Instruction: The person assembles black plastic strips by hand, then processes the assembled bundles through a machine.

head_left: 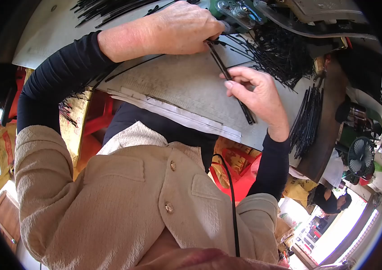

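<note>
My left hand reaches across the table to the foot of a green machine. Its fingers are pinched together at the upper end of a slim black strip, which looks like one or two thin rods side by side. Lower down, my right hand grips the same strip between thumb and fingers. The strip slants toward me, its free lower end close above the tabletop. What exactly sits between my left fingertips is partly hidden by the hand.
A tangled heap of thin black pieces lies right of the machine. Black strips form a bundle at the table's right edge and a pile at the far left. A white strip edges the table. A fan stands far right, near another person.
</note>
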`<state>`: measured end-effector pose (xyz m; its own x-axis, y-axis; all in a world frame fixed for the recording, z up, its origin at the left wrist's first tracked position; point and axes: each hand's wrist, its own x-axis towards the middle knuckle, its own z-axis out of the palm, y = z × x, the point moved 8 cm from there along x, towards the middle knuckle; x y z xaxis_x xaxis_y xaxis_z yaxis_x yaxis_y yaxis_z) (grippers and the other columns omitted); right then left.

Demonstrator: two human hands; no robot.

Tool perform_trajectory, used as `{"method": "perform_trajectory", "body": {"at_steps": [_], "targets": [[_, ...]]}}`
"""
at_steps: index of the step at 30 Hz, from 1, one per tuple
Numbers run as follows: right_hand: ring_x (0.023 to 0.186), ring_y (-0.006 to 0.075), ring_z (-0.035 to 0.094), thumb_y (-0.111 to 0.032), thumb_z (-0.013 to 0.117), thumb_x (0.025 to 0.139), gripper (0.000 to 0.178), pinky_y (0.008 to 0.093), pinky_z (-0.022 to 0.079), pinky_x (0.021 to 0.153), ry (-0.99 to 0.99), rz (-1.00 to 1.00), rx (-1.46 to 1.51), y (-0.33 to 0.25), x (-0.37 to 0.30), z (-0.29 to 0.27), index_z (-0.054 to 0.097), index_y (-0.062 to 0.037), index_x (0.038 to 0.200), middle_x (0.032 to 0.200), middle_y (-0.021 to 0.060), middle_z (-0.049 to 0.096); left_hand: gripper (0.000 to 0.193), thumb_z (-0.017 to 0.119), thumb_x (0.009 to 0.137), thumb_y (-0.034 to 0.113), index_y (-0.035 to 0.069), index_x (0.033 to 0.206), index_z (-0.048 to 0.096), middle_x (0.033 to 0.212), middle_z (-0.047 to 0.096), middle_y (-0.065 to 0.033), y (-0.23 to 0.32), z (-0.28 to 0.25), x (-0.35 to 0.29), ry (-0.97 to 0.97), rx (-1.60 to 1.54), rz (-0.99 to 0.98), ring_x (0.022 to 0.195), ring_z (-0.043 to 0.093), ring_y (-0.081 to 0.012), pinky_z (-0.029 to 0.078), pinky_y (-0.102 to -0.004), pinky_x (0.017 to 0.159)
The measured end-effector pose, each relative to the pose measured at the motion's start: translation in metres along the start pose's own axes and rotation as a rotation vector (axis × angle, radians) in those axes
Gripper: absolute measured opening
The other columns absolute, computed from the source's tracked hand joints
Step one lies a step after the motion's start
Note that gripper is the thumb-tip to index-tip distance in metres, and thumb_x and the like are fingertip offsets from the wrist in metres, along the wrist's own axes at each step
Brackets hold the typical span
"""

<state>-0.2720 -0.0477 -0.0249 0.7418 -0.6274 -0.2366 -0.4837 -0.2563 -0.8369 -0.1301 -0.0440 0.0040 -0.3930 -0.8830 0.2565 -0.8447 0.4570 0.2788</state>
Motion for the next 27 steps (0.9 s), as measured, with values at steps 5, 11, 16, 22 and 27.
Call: {"method": "perform_trajectory", "body": {"at_steps": [5, 11, 16, 22, 27], "targets": [[0.068, 0.0063, 0.06, -0.006, 0.061, 0.085, 0.019, 0.0202, 0.046, 0.063, -0.01, 0.023, 0.12, -0.003, 0.009, 0.0, 0.062, 0.0061, 0.1, 0.076, 0.0035, 0.064, 0.018, 0.065, 0.076, 0.017, 0.005, 0.088, 0.062, 0.07, 0.063, -0.0146, -0.012, 0.0, 0.006, 0.071, 0.009, 0.002, 0.07, 0.064, -0.0319, 0.049, -0.0402, 0.063], [0.063, 0.0038, 0.054, -0.012, 0.059, 0.087, 0.021, 0.019, 0.042, 0.057, 0.041, 0.05, 0.186, 0.002, 0.019, -0.006, 0.063, 0.0019, 0.102, 0.074, 0.0029, 0.064, 0.014, 0.064, 0.076, 0.016, 0.003, 0.08, 0.063, 0.07, 0.064, -0.0148, -0.028, 0.004, 0.013, 0.013, -0.049, -0.093, 0.067, 0.064, -0.0317, 0.051, -0.0379, 0.062], [0.059, 0.003, 0.051, -0.013, 0.059, 0.087, 0.026, 0.0184, 0.04, 0.052, 0.085, 0.067, 0.318, 0.004, 0.025, -0.007, 0.059, -0.0001, 0.11, 0.075, 0.0036, 0.064, 0.018, 0.066, 0.079, 0.019, 0.004, 0.088, 0.068, 0.067, 0.064, -0.0091, -0.048, 0.004, 0.02, 0.064, -0.257, -0.054, 0.058, 0.063, -0.0209, 0.05, -0.0293, 0.055], [0.065, 0.0066, 0.056, -0.016, 0.059, 0.086, 0.041, 0.0184, 0.043, 0.054, 0.081, 0.06, 0.42, -0.004, 0.031, 0.001, 0.049, -0.0005, 0.123, 0.078, 0.0042, 0.063, 0.026, 0.059, 0.091, 0.024, 0.001, 0.1, 0.065, 0.072, 0.064, -0.0018, -0.08, 0.02, 0.023, -0.036, -0.811, -0.308, 0.055, 0.056, -0.0035, 0.04, -0.0158, 0.042], [0.067, 0.0078, 0.058, -0.017, 0.06, 0.085, 0.044, 0.0188, 0.044, 0.054, 0.093, 0.04, 0.485, -0.005, 0.036, 0.001, 0.048, 0.0004, 0.123, 0.078, 0.005, 0.064, 0.027, 0.058, 0.092, 0.018, 0.001, 0.112, 0.064, 0.08, 0.064, -0.0042, -0.067, 0.017, 0.024, 0.037, -1.112, -0.302, 0.049, 0.049, -0.0025, 0.036, -0.014, 0.039]]}}
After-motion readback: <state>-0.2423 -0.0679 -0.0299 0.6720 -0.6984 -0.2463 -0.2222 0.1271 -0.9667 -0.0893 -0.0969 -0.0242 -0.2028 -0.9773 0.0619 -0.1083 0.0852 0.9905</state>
